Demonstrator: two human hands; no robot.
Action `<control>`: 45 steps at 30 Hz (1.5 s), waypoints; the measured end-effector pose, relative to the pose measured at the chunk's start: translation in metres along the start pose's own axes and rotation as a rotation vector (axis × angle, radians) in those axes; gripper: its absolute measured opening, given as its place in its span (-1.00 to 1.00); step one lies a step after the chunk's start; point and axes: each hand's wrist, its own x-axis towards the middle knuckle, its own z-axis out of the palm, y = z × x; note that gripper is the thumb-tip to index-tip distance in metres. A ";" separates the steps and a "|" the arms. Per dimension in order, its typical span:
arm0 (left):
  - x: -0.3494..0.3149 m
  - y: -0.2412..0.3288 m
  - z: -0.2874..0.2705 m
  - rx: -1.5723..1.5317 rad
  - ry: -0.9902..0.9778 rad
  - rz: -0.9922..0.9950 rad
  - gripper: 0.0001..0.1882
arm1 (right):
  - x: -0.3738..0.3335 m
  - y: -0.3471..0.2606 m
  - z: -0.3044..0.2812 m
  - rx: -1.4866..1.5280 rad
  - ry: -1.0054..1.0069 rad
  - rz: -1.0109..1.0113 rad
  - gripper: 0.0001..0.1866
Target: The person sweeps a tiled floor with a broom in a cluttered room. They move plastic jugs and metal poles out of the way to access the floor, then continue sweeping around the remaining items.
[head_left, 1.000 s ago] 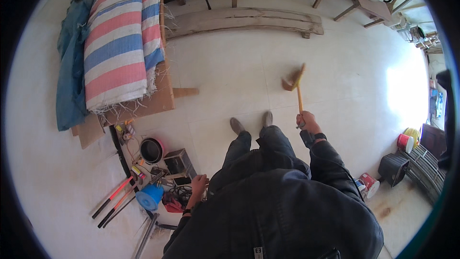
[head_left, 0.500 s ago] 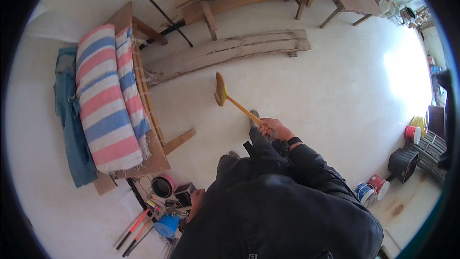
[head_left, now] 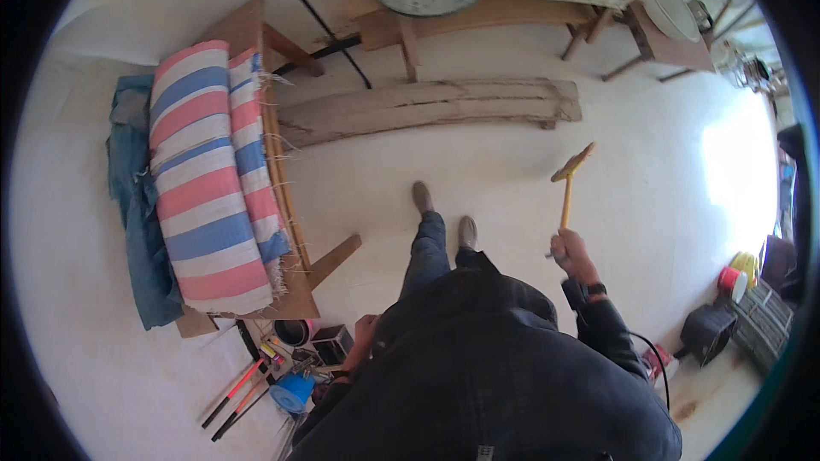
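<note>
Above the right hand (head_left: 571, 254), whose fingers are clenched around its yellow handle's lower end, the hammer (head_left: 569, 177) stands upright, stiff and probably head-heavy, best gripped low; the left hand (head_left: 362, 335) fingers' state cannot be told.

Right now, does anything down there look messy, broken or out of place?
Yes. Long-handled tools lie scattered on the floor by a blue cup near the left hand. The striped fabric roll has frayed edges. The right hand holds a hammer.
</note>
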 end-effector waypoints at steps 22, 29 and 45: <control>0.144 0.088 -0.117 -0.591 -0.033 -0.431 -0.68 | 0.183 -0.131 0.313 0.283 -0.228 0.479 -0.84; 0.184 0.155 -0.094 -0.574 -0.146 -0.343 -0.71 | 0.141 -0.186 0.112 0.676 -0.185 0.578 -0.80; 0.079 0.288 0.143 -0.079 -0.057 -0.070 -0.70 | 0.070 -0.291 -0.143 0.319 0.147 0.138 -0.66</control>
